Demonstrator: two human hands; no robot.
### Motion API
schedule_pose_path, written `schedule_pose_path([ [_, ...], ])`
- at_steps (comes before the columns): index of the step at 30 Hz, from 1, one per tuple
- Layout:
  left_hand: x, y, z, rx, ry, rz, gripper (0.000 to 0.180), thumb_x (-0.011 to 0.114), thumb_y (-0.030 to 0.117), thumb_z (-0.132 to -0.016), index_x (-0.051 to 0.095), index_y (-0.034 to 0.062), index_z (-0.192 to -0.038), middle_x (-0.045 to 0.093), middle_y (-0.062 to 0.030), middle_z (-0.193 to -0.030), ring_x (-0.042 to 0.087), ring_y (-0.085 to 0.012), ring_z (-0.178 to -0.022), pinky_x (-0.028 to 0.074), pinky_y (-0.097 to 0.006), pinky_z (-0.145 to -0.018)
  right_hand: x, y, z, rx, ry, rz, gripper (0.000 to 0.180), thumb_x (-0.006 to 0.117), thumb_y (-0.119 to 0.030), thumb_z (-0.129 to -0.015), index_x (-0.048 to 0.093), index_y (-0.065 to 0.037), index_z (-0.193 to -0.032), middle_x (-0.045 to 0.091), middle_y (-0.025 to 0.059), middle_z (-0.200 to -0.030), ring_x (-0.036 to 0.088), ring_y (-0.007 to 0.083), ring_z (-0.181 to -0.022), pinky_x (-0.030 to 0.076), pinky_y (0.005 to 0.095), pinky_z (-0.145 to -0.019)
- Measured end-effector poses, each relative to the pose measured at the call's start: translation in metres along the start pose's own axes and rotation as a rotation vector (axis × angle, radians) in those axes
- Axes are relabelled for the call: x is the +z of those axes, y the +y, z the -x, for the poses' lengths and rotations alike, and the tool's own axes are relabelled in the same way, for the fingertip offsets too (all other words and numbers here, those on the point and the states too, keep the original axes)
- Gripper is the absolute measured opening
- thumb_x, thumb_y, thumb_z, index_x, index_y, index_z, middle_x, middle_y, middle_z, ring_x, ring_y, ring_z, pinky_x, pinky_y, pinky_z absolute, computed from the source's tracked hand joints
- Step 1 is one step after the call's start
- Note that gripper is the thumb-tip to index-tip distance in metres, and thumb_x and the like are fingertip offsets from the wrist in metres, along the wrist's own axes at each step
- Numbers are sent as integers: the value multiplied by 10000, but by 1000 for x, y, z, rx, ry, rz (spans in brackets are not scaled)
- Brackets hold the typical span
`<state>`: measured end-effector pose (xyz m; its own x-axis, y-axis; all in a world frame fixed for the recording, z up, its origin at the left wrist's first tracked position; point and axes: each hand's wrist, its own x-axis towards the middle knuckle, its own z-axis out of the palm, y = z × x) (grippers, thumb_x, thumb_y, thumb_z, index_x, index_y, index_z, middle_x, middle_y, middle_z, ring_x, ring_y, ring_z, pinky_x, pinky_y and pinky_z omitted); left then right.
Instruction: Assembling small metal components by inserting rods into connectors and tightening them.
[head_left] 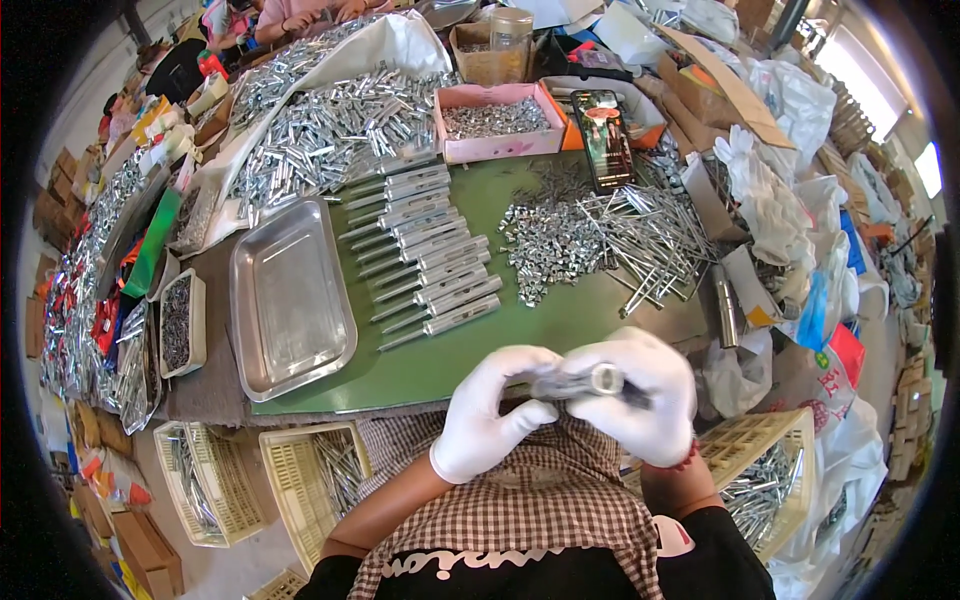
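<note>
My left hand [492,412], in a white glove, is closed on one end of a shiny metal cylindrical part [548,387]. My right hand [648,392], also white-gloved, grips the other end, where a round ring-like opening faces up. Both hands are over the near edge of the green work surface [420,378], in front of the checked apron. The fingers hide much of the part, and its exact kind cannot be made out. Beyond the left hand lies a row of several metal cylinders [462,306] with thin rods pointing left.
Left of the row is a metal tray [292,300]. Small metal pieces [545,240] and long thin rods [655,245] are heaped beyond my hands. A phone [604,140] leans near a pink box [500,120]. Plastic crates [285,490] with metal parts stand below the table edge.
</note>
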<state>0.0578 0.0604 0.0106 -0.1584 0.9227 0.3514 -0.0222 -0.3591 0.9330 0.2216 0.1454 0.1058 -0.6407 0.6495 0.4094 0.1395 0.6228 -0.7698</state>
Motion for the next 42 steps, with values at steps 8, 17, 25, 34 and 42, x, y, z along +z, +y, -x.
schedule_pose_path([
  [8, -3, 17, -9, -106, -79, -36, 615, 600, 534, -938, 582, 14, -1264, 647, -145, -1141, 643, -255, -1044, 502, -357, -921, 9, 6, 2, 29, -33, -67, 361, 808, -59, -676, 732, -100, -1027, 607, 13, -766, 555, 128, -618, 435, 248, -569],
  [17, -51, 38, -7, -135, -13, -594, 271, 666, 195, -908, 668, 24, -1119, 674, -142, -968, 658, -288, -850, 520, -337, -788, -46, 79, 24, 147, 45, 621, 223, 615, -74, -860, 680, -145, -1061, 638, 86, -855, 636, 287, -798, 505, 397, -669],
  [25, -43, 36, -6, -202, -31, -646, 250, 657, 128, -888, 670, 38, -1121, 666, -142, -970, 646, -296, -853, 513, -341, -787, -60, 116, 4, -61, -294, 1046, 157, 635, -124, -790, 623, -157, -943, 555, 42, -840, 622, 237, -792, 522, 364, -636],
  [34, -43, 36, 0, -281, -11, -669, 254, 670, 138, -876, 675, 39, -1110, 667, -141, -953, 645, -294, -842, 513, -345, -780, -75, 133, -33, 2, -8, 700, 102, 631, -192, -831, 629, -104, -883, 619, 109, -840, 641, 326, -775, 519, 434, -701],
  [42, -37, 39, -8, -245, -125, -745, 268, 707, 132, -840, 683, 42, -1091, 673, -138, -950, 651, -296, -825, 519, -337, -759, -129, 161, -51, 248, 264, 590, 263, 652, -151, -876, 684, -16, -1100, 687, 124, -940, 654, 226, -872, 501, 343, -798],
])
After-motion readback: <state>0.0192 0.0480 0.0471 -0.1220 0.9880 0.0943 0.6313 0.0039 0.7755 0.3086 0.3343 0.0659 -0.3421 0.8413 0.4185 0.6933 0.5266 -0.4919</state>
